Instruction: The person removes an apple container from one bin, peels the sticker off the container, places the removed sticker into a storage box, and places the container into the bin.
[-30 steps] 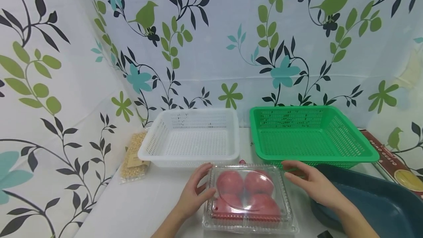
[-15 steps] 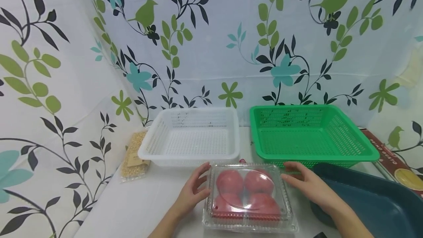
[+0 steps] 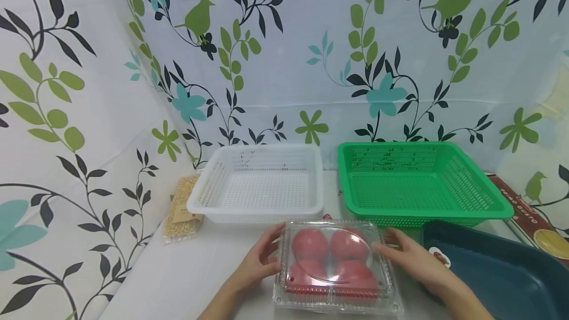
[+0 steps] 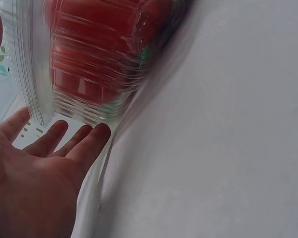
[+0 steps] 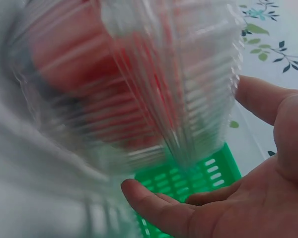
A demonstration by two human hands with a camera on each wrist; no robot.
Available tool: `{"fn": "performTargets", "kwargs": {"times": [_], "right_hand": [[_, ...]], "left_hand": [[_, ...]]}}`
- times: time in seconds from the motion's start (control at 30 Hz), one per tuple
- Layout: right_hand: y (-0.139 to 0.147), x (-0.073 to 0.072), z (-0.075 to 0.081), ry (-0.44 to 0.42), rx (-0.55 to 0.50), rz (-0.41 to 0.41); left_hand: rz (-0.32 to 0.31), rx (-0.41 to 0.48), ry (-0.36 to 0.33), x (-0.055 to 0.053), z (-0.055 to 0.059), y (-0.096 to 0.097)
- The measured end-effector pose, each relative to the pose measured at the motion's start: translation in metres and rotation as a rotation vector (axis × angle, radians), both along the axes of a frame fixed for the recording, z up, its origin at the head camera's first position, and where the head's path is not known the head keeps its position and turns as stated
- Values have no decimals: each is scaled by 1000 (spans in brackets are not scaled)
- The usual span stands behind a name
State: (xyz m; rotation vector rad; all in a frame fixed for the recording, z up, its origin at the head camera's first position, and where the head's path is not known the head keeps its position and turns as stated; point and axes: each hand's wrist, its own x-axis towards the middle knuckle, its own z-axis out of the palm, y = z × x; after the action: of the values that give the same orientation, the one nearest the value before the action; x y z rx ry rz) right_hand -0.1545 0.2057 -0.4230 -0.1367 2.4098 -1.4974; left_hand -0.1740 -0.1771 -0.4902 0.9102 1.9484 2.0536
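A clear plastic clamshell box [image 3: 331,270] stands at the front of the table, with round red fruits [image 3: 310,244] that look like tomatoes inside. My left hand [image 3: 257,263] is at the box's left side, thumb towards the viewer and fingers farther back. In the left wrist view its fairly straight fingers [image 4: 89,146] reach to the box's ribbed wall; whether they press on it I cannot tell. On the right side my right hand [image 3: 411,256] lies close along the box. The right wrist view has its thumb [image 5: 260,96] at the lid edge and its fingers [image 5: 159,208] loosely extended below.
Behind the box stand a white plastic basket [image 3: 255,214] and a green one [image 3: 426,211]. A dark blue tray [image 3: 502,265] is right of my right hand, with a small sticker [image 3: 439,257] on it. A flat brown package [image 3: 529,216] lies far right, a bag of grains [image 3: 182,211] far left.
My right hand has come in against the box's right side, uncovering a sticker on the blue tray. My left hand drew back slightly, then came close again. The box has stayed in place.
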Motion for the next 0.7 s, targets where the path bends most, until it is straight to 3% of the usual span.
{"fn": "performTargets", "kwargs": {"times": [0.13, 0.33, 0.57, 0.7], "right_hand": [[-4, 3, -4, 17, 8, -14], [-7, 6, -6, -2, -51, 25], [-6, 6, -8, -107, -195, 154], [-5, 7, -10, -152, -265, 175]], "left_hand": [[-37, 22, 3, -2, -2, -1], [-92, 34, -33, -4, -4, -4], [-129, 35, -93, -4, -6, -5], [-131, 24, -97, -5, -7, -6]]}}
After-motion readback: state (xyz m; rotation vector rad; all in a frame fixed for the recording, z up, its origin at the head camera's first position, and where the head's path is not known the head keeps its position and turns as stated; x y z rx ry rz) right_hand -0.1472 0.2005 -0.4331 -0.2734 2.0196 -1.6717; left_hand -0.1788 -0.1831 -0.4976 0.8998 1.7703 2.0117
